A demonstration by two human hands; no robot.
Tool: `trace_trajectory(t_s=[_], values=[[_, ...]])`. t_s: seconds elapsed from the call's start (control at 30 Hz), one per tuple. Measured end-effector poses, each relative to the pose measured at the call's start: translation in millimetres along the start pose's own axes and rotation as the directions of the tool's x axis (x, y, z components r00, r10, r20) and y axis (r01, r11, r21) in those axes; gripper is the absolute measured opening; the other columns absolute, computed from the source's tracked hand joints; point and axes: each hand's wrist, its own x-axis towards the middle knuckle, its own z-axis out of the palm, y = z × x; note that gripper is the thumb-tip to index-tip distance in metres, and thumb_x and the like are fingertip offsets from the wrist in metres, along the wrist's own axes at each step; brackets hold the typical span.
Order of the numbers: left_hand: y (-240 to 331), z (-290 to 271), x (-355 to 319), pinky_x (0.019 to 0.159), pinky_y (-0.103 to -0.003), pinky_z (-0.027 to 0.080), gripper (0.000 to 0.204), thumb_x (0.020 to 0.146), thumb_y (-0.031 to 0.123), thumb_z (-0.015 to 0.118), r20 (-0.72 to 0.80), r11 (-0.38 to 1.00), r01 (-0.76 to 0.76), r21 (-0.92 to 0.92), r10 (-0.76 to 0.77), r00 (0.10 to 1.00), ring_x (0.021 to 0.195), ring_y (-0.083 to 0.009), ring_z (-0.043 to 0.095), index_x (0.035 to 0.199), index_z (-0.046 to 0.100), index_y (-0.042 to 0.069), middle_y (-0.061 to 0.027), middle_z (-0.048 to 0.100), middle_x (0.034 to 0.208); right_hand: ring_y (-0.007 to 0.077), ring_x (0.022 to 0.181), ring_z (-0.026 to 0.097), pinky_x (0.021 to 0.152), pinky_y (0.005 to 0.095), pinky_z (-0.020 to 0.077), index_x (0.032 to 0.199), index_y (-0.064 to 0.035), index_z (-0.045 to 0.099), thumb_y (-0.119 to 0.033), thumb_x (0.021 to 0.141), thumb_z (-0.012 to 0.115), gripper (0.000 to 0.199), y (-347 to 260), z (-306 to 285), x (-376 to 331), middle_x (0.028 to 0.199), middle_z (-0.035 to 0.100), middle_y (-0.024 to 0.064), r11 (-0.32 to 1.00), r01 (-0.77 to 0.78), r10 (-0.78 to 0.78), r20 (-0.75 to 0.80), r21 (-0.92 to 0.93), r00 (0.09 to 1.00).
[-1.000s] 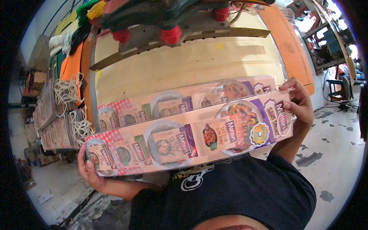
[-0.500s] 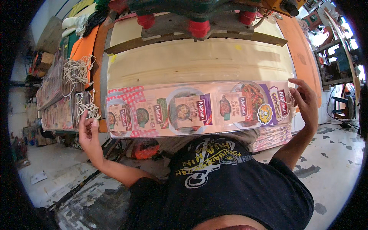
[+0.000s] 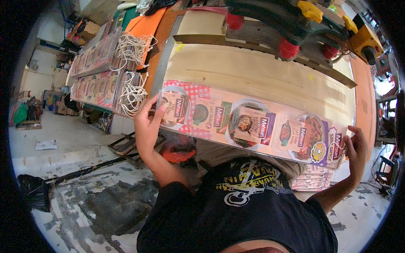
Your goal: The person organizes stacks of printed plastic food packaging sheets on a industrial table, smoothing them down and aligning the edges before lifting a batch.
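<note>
A long peach-coloured display strip (image 3: 276,145), printed with food dishes and packets under shiny clear plastic, lies along the near edge of the pale work surface (image 3: 261,80). My left hand (image 3: 148,124) grips its left end, with the thumb at the edge and the fingers partly hidden. At the opposite end my right hand (image 3: 356,147) has curled fingers round the strip's edge, next to a thin white cord loop (image 3: 336,152). More printed strips (image 3: 311,179) lie stacked low beneath the strip's right part.
A dark green press with red feet (image 3: 289,48) and a metal bar (image 3: 261,52) stands over the far side. A yellow control box (image 3: 367,40) is at its right. Stacked strips (image 3: 97,84) with white cords (image 3: 133,50) lie left. A red-orange object (image 3: 179,149) sits below.
My left hand has moved in from beside the strip onto its left end. My right hand stays at the right end. The whole view has turned, so the strip now appears slanted.
</note>
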Motion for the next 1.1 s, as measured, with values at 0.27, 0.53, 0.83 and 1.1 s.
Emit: trace_trajectory(t_s=[0.27,0.53,0.83,1.1], values=[[12.8,4.4,-0.5,0.074,-0.027,0.052,0.035,0.098,0.016,0.07,-0.035,0.993,-0.083,0.086,0.086,0.996,0.093,-0.0145,0.065,0.126,0.067,-0.004,-0.0086,0.066,0.108,0.0035,0.055,0.04,0.048,0.0237,0.0287,0.122,-0.0049,0.063,-0.011,0.1,0.065,0.023,15.6,0.8,6.3,0.064,0.046,-0.005,0.998,-0.051,0.052,-0.018,0.033,0.998],[2.9,4.3,2.4,0.093,-0.032,0.049,0.03,0.098,0.014,0.069,-0.164,0.986,-0.155,-0.063,0.143,0.976,0.107,-0.0186,0.062,0.121,0.068,-0.005,-0.0106,0.066,0.114,0.003,0.053,0.039,0.047,0.024,0.028,0.133,-0.0057,0.062,-0.011,0.101,0.064,0.033,10.9,-0.2,4.8,0.064,0.047,-0.005,0.996,0.025,-0.02,-0.07,0.08,0.997],[5.6,9.6,5.2,0.099,-0.032,0.049,0.042,0.098,0.02,0.069,-0.017,0.994,-0.052,0.092,0.054,0.998,0.11,-0.0183,0.063,0.13,0.063,-0.007,-0.0129,0.068,0.118,0.0027,0.055,0.04,0.048,0.0233,0.0287,0.127,-0.0043,0.063,-0.012,0.102,0.063,0.026,13.4,-3.4,7.6,0.066,0.046,-0.0057,1.0,-0.002,0.001,0.061,0.018,0.998],[4.0,6.1,5.5,0.095,-0.037,0.05,0.042,0.095,0.022,0.071,-0.024,0.985,-0.133,0.113,0.137,0.99,0.106,-0.0314,0.067,0.126,0.064,-0.005,-0.0191,0.068,0.115,0.0022,0.055,0.037,0.047,0.023,0.0276,0.119,-0.0058,0.062,-0.012,0.104,0.06,0.017,14.2,-1.3,7.2,0.065,0.041,-0.0064,0.999,-0.003,0.0,0.074,0.034,0.997]])
